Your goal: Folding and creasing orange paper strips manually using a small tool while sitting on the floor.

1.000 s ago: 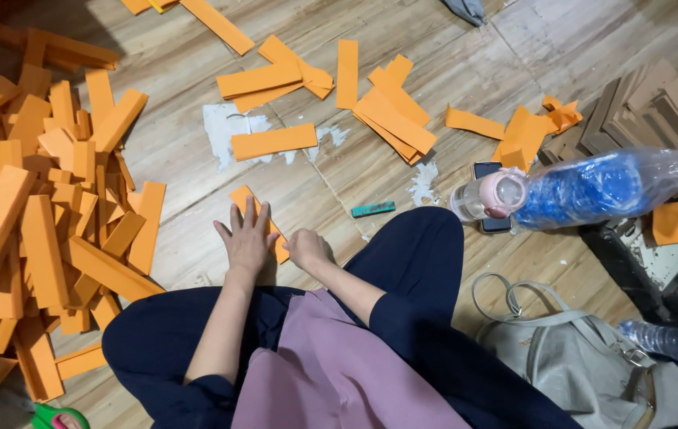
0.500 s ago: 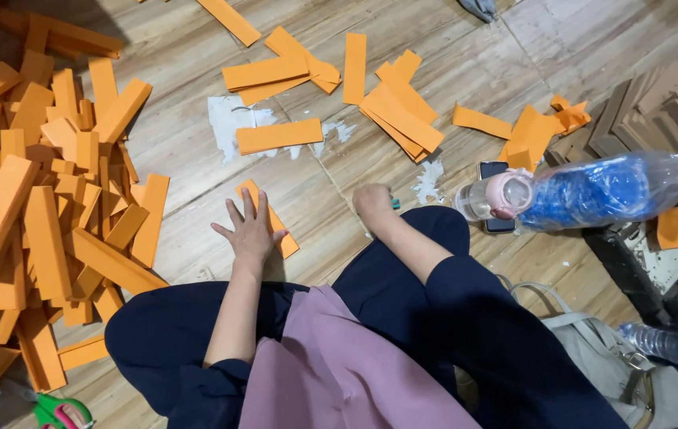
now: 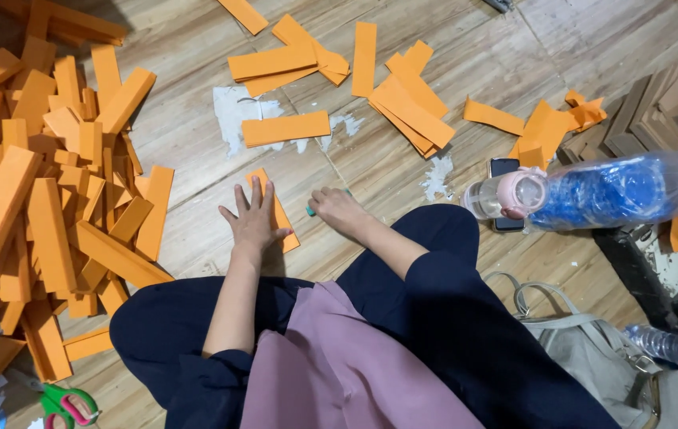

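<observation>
Seated person on a wooden floor, seen from above. The left hand lies palm down with its fingers spread and straight, pressing flat on an orange paper strip that shows beyond the fingertips and along the thumb side; it grips nothing. The forearm runs straight back toward the body, over the dark trouser leg. The right hand, just to the right of the left, rests knuckles up with its fingers curled loosely onto a small teal object at its fingertips; whether it actually pinches the object cannot be told. A further orange strip lies ahead of the left hand, and a heap of folded orange pieces lies well to its left. A clear bottle with a pink lid lies to the right of the right hand, beside a dark phone.
</observation>
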